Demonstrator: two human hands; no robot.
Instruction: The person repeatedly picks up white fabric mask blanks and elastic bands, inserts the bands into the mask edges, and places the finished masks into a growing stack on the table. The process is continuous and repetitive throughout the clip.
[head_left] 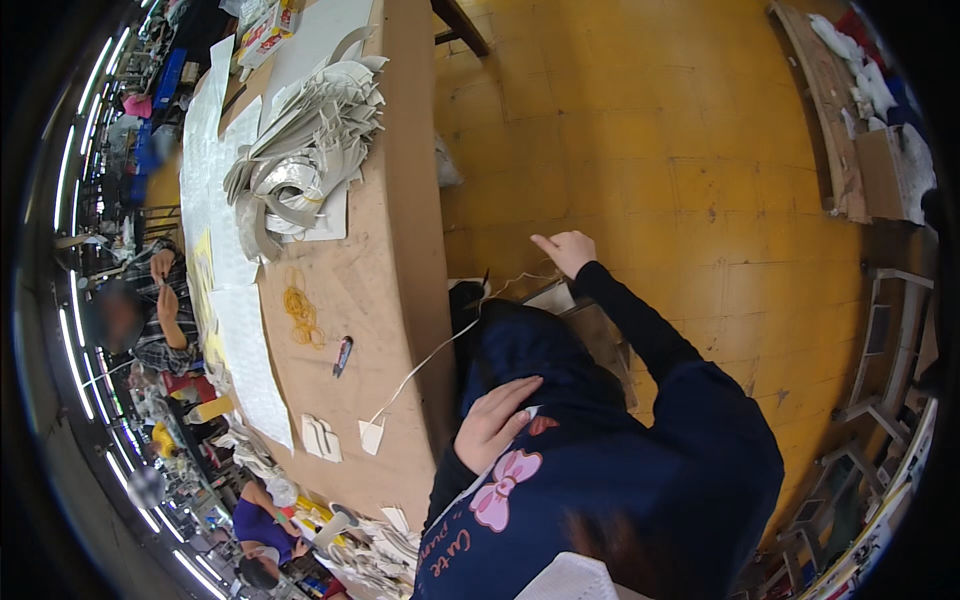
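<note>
My left hand [497, 420] lies flat against the front of my dark blue printed top, fingers stretched out and holding nothing. Off to the right of the table edge, my right hand [568, 252] is closed, with the thumb pointing left. A thin white cord [421, 366] runs from a small off-white piece [371, 436] on the table, over the edge and up to my right hand. The cord's end at the fingers is hard to make out. Left of that piece lie several small cream strips [321, 439]. Further up the table are a small cutter-like tool [343, 356] and yellow rubber bands [300, 308].
A big heap of curved off-white strips [310, 140] sits on the brown-covered table [375, 270]. More pieces [375, 550] are piled at its near end. Two people [165, 300] are beyond the table. Metal frames [880, 340] and a wooden pallet [825, 120] stand on the right.
</note>
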